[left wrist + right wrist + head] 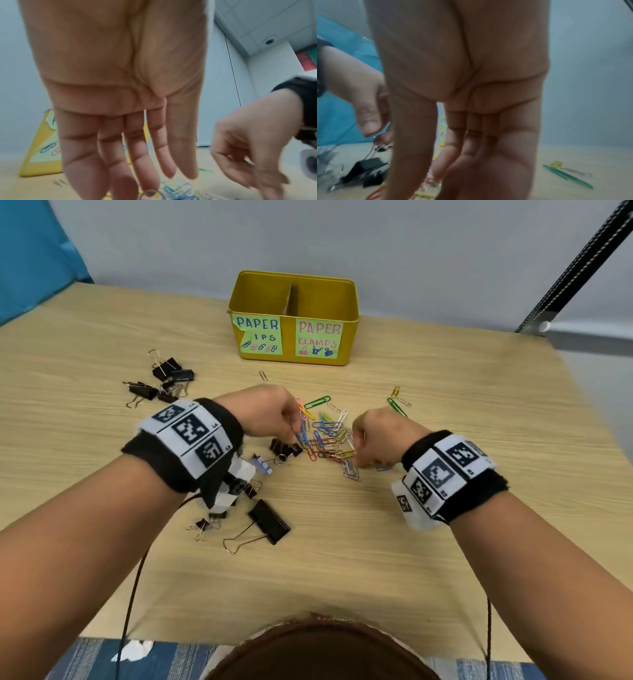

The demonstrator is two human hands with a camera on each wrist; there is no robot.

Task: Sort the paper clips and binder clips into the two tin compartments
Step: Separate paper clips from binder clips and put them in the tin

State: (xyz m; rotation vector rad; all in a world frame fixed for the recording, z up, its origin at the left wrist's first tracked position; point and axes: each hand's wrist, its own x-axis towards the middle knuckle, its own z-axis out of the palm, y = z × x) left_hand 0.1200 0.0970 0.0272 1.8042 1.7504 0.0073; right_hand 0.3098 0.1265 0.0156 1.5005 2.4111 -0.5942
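A yellow tin [349,337] stands at the back of the table, split by a divider, its left half labelled for paper clips and its right half for paper clamps. A pile of coloured paper clips [325,436] lies in the middle. My left hand [296,433] reaches down onto the pile's left side with its fingers [137,162] nearly straight, the tips touching clips [178,189]. My right hand [359,450] hovers over the pile's right side with bent fingers [443,166]. A gap shows between its thumb and fingers, above clips [428,188]. Black binder clips lie at the left [164,381], beside my left wrist [284,448] and nearer me [270,520].
Stray paper clips lie apart: a green one with a yellow one to the right [397,407], and a single one in front of the tin [263,375]. A black pole [575,268] slants at the back right. A blue cloth [34,258] hangs at the back left.
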